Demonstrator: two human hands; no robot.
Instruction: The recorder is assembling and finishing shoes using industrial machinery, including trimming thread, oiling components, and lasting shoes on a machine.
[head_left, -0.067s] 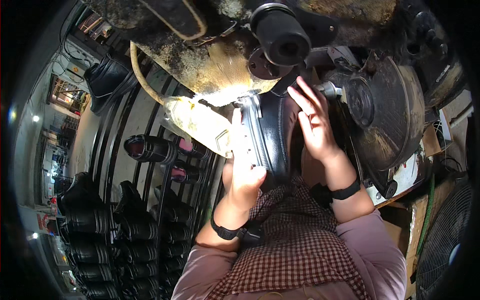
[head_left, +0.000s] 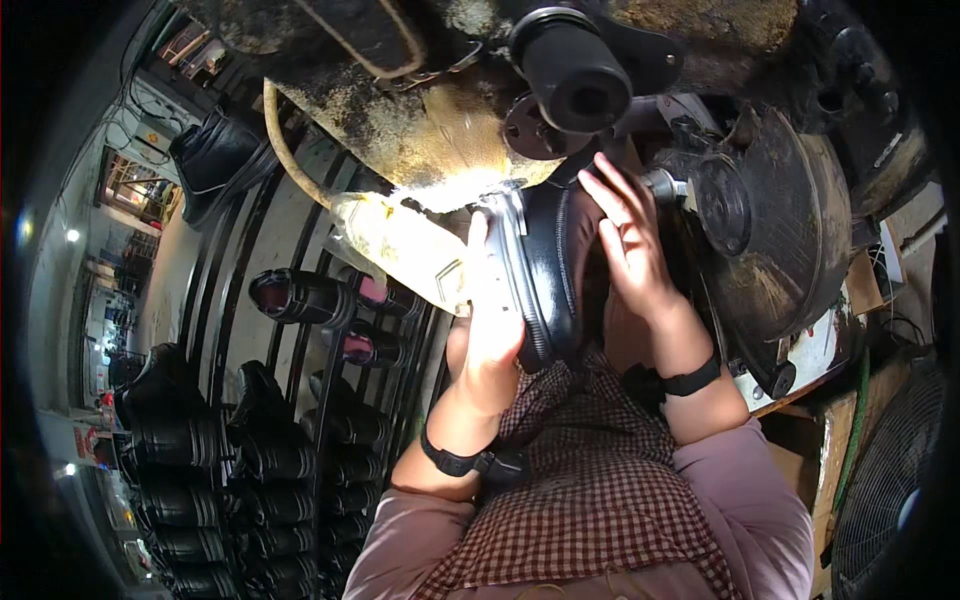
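A shiny black leather shoe (head_left: 553, 275) lies sole to the left, directly under the bright light of a sewing-type machine (head_left: 440, 130). Along its sole edge my left hand (head_left: 488, 330) grips it, glaring white in the light. Against the upper on the other side rests my right hand (head_left: 632, 240), its fingers stretched out and pointing toward the machine. A metal machine part (head_left: 508, 212) touches or nearly touches the sole edge at the far end; the exact contact is lost in the glare. A pale lamp (head_left: 400, 245) sits beside my left hand.
Left of me a metal rack (head_left: 235, 350) carries several black shoes (head_left: 180, 440). At right stand a large dark pulley wheel (head_left: 770, 230) and a floor fan (head_left: 895, 490). Overhead juts a black cylindrical knob (head_left: 580, 85). A checked apron (head_left: 590, 490) covers my lap.
The shoe has shifted slightly to the right and its near end shows more. My left thumb no longer sticks out over the sole edge. The right hand stays nearly in place.
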